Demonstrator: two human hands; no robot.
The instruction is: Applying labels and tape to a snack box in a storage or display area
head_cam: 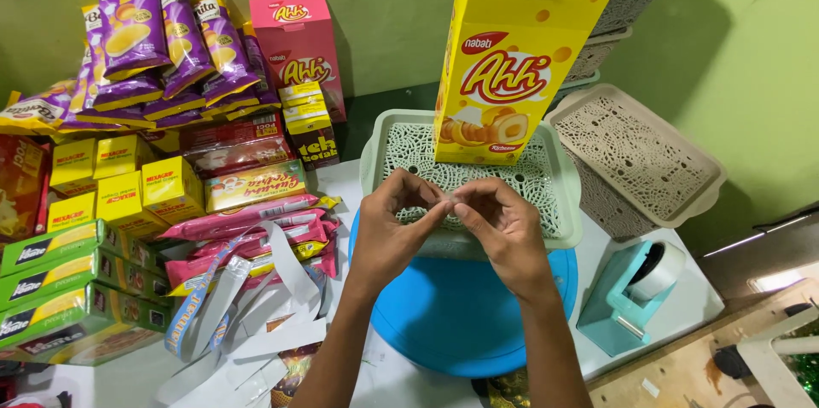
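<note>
Leftmost, three green cartons (60, 276) and five yellow boxes (119, 182) on the white worktop (682, 310). Left hand (388, 233) and right hand (503, 233) meet fingertip to fingertip, pinching something too small to tell, over one perforated plastic basket (380, 148) holding one tall yellow cardboard box (512, 49). One teal tape dispenser (627, 297) far right.

Whatever the left hand (388, 229) and right hand (503, 233) pinched between their fingers (435, 207) was too small to tell. Both forearms ran off the bottom edge. The yellow box (512, 49) lost its top to the upper edge and hid part of the green basket (375, 152) behind it. The blue stool (452, 323) lay partly under the arms. The green boxes (60, 280) were cut by the left edge.
</note>
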